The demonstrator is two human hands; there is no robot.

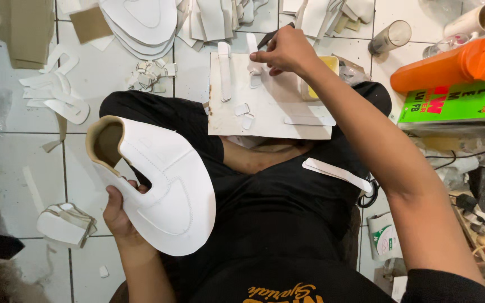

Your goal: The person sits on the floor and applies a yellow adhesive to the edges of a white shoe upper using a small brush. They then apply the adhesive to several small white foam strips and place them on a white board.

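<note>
Nearest the camera, a large white shoe upper [161, 188] with a tan-lined heel opening is held by the left hand [120, 210]; the fingers are closed on its near left edge, and the piece is raised over the left knee, above the black trousers [287, 224]. A loose white strap piece [337, 174] is seen lying on the right thigh. On the tiled floor [23, 151] at the near left, a small stack of white cut pieces [65, 223] is placed.

Farther out, a pale work board [276, 115] is laid across the lap and floor. On it several small white strips and tabs are spread: a long strip [224, 70] at its left, two small tabs [245, 115] near the middle, and a flat strip [309, 120] at its right. At the far edge of the board the right hand [284, 53] is closed on a dark-handled brush [273, 36], whose tip is held just beside a narrow white strip [252, 56] on the board. A yellow glue container [324, 76] is seen just right of that hand, partly hidden by the forearm.

To the far right, an orange bottle [450, 64] is lying on a green tin [453, 101]. Along the far edge, piles of white cut uppers [141, 22] are stacked, with curved white offcuts [57, 92] at the far left.
</note>
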